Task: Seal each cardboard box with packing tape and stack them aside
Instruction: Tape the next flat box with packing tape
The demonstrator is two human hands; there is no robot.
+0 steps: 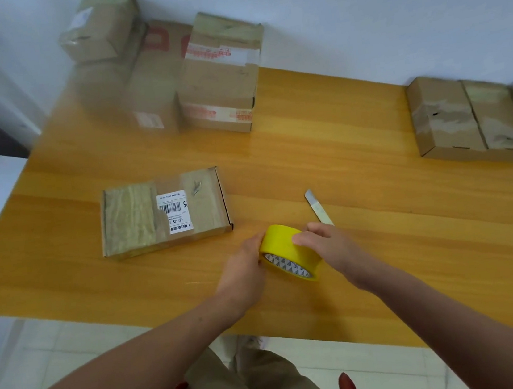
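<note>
Left hand point(245, 268) and right hand point(323, 244) grip the tape point(282, 246); the knife point(317, 207), close at one o'clock, could nick the right hand.

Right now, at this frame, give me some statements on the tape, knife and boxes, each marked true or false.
1. Both the left hand and the right hand grip the yellow tape roll. True.
2. The utility knife lies on the flat box. False: it lies on the table, beyond the right hand.
3. The flat box lies left of the roll. True.
4. No boxes stand by the wall. False: stacked boxes stand at the far left.
</note>
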